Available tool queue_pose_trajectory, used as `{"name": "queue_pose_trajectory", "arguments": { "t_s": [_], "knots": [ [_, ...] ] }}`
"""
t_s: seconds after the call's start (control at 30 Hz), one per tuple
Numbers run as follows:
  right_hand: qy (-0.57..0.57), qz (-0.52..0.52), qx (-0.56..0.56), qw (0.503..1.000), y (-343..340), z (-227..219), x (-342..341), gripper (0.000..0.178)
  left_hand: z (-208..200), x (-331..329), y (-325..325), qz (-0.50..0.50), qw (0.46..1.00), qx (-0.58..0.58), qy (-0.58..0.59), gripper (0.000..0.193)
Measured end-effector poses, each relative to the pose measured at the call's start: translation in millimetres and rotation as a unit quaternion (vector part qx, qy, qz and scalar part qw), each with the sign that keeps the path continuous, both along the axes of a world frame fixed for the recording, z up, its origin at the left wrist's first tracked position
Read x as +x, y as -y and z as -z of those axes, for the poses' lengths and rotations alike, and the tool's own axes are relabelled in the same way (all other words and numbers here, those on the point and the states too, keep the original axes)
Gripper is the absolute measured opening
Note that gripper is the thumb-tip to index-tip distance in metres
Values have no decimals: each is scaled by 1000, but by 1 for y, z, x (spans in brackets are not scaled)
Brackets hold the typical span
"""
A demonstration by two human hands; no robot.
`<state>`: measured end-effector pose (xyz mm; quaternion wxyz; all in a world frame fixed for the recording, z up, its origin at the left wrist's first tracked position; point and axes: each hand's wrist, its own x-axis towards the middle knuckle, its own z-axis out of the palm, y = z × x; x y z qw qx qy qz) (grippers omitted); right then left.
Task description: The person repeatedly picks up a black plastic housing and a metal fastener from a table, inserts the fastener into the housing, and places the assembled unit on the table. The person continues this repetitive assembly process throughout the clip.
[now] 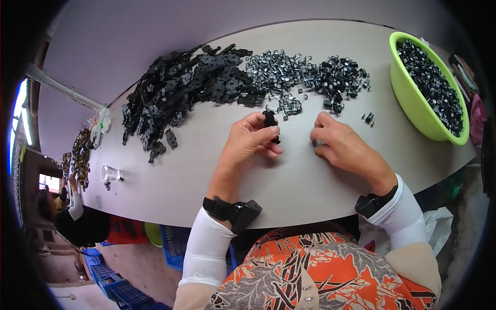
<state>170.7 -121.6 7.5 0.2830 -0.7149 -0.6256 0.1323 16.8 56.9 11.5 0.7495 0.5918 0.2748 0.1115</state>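
Note:
My left hand [251,138] pinches a small, flat black plastic part [270,124], upright between thumb and fingers, above the table. It looks like the parts in the large pile of black plastic pieces [191,82] beyond it. Closed fingertips mark my right hand [341,142], a short way to the right and apart from the part; whatever is between its fingers is too hidden to name. Beyond both hands lie a heap of silver pins with round black-and-silver ends [279,70] and a darker heap of small wheel-like pieces [338,77].
A green basin [403,93] full of small wheel-like pieces stands at the right. A few loose pieces [368,119] lie near it. A clear plastic cup [110,173] rests at the left. Farther left, another person [77,217] sits by a brownish pile [81,155]. Blue crates [124,294] are below.

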Motion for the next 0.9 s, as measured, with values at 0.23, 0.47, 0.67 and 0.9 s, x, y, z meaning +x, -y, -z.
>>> {"name": "queue_pose_trajectory", "arguments": {
  "t_s": [0.23,0.47,0.67,0.9],
  "knots": [
    [-129,13,161,978,-4,-9,-19,32,16,5,3,-34,989,-131,52,11],
    [-55,10,228,972,-11,2,-26,47,13,6,24,38,974,-213,62,13],
    [-8,-10,260,965,-12,1,-27,43,17,3,29,86,981,-171,42,17],
    [27,-42,292,955,-17,1,-26,45,21,3,30,63,976,-199,63,14]
  ]
}}
